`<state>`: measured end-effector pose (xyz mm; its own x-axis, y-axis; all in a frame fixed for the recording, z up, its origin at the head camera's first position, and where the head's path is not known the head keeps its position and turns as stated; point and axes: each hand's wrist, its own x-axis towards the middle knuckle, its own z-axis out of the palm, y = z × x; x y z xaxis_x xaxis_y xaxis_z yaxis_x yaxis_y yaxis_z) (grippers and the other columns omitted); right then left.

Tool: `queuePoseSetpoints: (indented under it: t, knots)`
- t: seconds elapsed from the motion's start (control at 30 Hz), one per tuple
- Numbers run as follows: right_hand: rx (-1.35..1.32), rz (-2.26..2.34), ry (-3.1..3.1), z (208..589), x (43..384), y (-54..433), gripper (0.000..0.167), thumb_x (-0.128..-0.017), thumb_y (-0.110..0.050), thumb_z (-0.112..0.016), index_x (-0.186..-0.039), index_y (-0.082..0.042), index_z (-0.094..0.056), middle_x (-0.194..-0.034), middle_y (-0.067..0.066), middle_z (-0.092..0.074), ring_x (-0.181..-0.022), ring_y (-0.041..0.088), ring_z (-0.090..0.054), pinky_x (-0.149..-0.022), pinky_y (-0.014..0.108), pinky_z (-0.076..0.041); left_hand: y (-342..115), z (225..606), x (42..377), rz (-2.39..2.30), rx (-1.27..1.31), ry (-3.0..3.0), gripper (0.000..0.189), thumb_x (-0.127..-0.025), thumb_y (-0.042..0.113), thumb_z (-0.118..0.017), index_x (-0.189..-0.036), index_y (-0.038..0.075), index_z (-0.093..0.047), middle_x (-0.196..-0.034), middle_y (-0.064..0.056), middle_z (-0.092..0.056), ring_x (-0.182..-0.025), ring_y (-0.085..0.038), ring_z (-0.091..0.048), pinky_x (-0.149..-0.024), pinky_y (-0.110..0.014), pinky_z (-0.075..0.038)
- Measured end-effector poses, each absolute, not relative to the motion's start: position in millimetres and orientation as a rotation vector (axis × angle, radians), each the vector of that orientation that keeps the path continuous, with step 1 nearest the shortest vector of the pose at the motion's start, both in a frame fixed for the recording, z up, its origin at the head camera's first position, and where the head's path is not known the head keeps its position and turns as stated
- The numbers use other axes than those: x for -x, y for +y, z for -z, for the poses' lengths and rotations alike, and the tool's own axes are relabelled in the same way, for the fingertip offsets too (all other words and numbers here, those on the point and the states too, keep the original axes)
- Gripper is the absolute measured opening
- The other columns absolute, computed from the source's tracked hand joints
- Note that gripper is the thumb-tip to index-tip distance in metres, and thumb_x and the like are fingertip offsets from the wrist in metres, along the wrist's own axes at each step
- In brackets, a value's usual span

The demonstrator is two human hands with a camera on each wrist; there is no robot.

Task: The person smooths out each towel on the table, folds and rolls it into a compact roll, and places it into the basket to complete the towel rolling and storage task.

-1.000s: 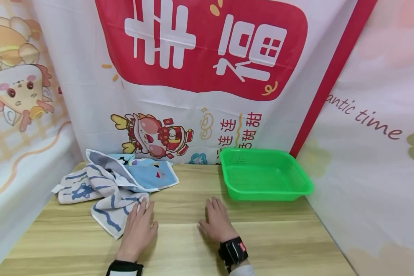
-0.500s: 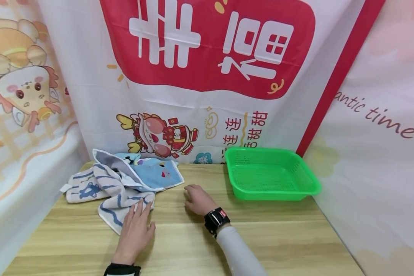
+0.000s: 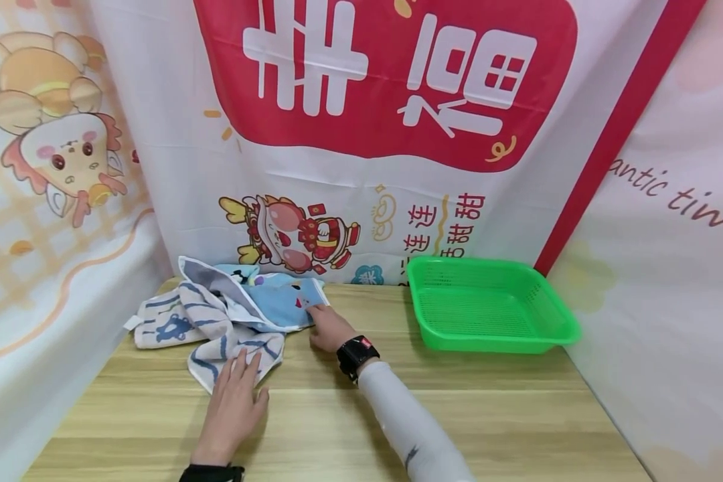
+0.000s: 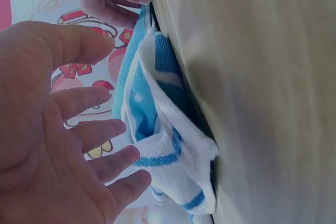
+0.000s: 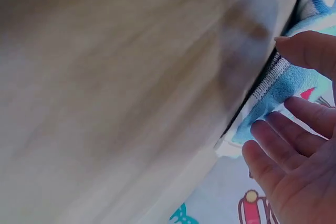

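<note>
A blue towel with a white border and a cartoon print lies at the back left of the table. Overlapping it is a white towel with blue stripes and a bear motif, lying crumpled. My right hand is at the blue towel's right corner; in the right wrist view its thumb and fingers stand apart beside the towel's edge. Near the front of the striped towel, my left hand has its fingers spread. Its palm and spread fingers hold nothing in the left wrist view.
A green plastic basket with perforated sides stands at the back right of the wooden table. Printed cloth hangs behind the table, and printed sheets enclose both sides.
My right hand has moved left and forward to the blue towel's corner. The left hand stays near the striped towel. The head view has shifted a little to the left.
</note>
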<state>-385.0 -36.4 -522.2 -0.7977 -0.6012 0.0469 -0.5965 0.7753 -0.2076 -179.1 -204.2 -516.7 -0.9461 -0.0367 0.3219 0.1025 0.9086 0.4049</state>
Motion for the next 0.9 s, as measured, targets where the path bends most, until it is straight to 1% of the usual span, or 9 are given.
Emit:
queuePoseSetpoints:
  t: [0.1, 0.2, 0.33, 0.43, 0.5, 0.67, 0.83, 0.9]
  knots:
    - [0.991, 0.277, 2.956, 526, 389, -42, 0.056, -0.095, -0.019, -0.070, -0.147, -0.008, -0.052, -0.141, 0.008, -0.058, -0.130, 0.020, -0.055, -0.109, 0.032, -0.047, -207, 517, 177, 0.610, 0.051, -2.733, 0.063, -0.089, 0.013, -0.069, -0.144, -0.008, -0.049, -0.151, -0.040, -0.036, -0.137, -0.061, -0.032, -0.112, -0.070, -0.028]
    - [1.005, 0.225, 2.989, 527, 391, -45, 0.045, -0.096, -0.019, -0.069, -0.140, -0.009, -0.061, -0.128, 0.007, -0.063, -0.118, 0.020, -0.060, -0.101, 0.032, -0.052, -211, 517, 175, 0.613, 0.043, -2.740, 0.063, -0.090, 0.013, -0.068, -0.145, -0.009, -0.048, -0.152, -0.040, -0.034, -0.139, -0.060, -0.030, -0.114, -0.068, -0.026]
    - [1.019, 0.240, 3.027, 525, 393, -48, 0.026, -0.097, -0.018, -0.069, -0.122, -0.011, -0.073, -0.112, 0.004, -0.069, -0.104, 0.018, -0.064, -0.090, 0.033, -0.056, -215, 515, 175, 0.605, 0.044, -2.751, 0.061, -0.091, 0.013, -0.067, -0.145, -0.009, -0.048, -0.153, -0.039, -0.034, -0.141, -0.058, -0.029, -0.117, -0.065, -0.023]
    - [1.031, 0.309, 3.036, 524, 395, -46, 0.014, -0.096, -0.015, -0.070, -0.109, -0.013, -0.076, -0.104, 0.001, -0.072, -0.097, 0.015, -0.066, -0.084, 0.032, -0.057, -216, 514, 179, 0.584, 0.071, -2.734, 0.060, -0.090, 0.012, -0.068, -0.143, -0.009, -0.050, -0.152, -0.040, -0.036, -0.140, -0.058, -0.031, -0.117, -0.065, -0.024]
    - [1.047, 0.357, 3.040, 522, 396, -41, 0.011, -0.097, -0.016, -0.069, -0.104, -0.013, -0.077, -0.100, -0.002, -0.072, -0.094, 0.013, -0.066, -0.082, 0.031, -0.057, -215, 512, 184, 0.576, 0.093, -2.726, 0.059, -0.090, 0.012, -0.069, -0.142, -0.009, -0.051, -0.151, -0.040, -0.036, -0.139, -0.059, -0.032, -0.116, -0.066, -0.024]
    - [1.160, 0.454, 3.051, 503, 392, -29, 0.013, -0.101, -0.018, -0.063, -0.105, -0.015, -0.074, -0.097, -0.003, -0.067, -0.088, 0.009, -0.062, -0.078, 0.027, -0.054, -213, 499, 202, 0.564, 0.138, -2.701, 0.058, -0.091, 0.010, -0.069, -0.142, -0.009, -0.051, -0.151, -0.039, -0.036, -0.139, -0.058, -0.034, -0.115, -0.067, -0.028]
    - [1.354, 0.529, 3.038, 460, 379, -25, 0.017, -0.105, -0.019, -0.055, -0.114, -0.013, -0.068, -0.101, -0.002, -0.065, -0.088, 0.009, -0.062, -0.076, 0.025, -0.052, -212, 480, 227, 0.557, 0.173, -2.665, 0.059, -0.092, 0.012, -0.068, -0.143, -0.010, -0.049, -0.152, -0.038, -0.036, -0.139, -0.057, -0.034, -0.114, -0.067, -0.030]
    - [1.428, 0.556, 3.028, 442, 372, -25, 0.018, -0.106, -0.019, -0.053, -0.116, -0.012, -0.066, -0.102, -0.002, -0.066, -0.088, 0.009, -0.062, -0.076, 0.024, -0.051, -211, 474, 237, 0.545, 0.171, -2.639, 0.062, -0.090, 0.012, -0.071, -0.143, -0.010, -0.048, -0.152, -0.039, -0.036, -0.138, -0.057, -0.035, -0.113, -0.068, -0.031]
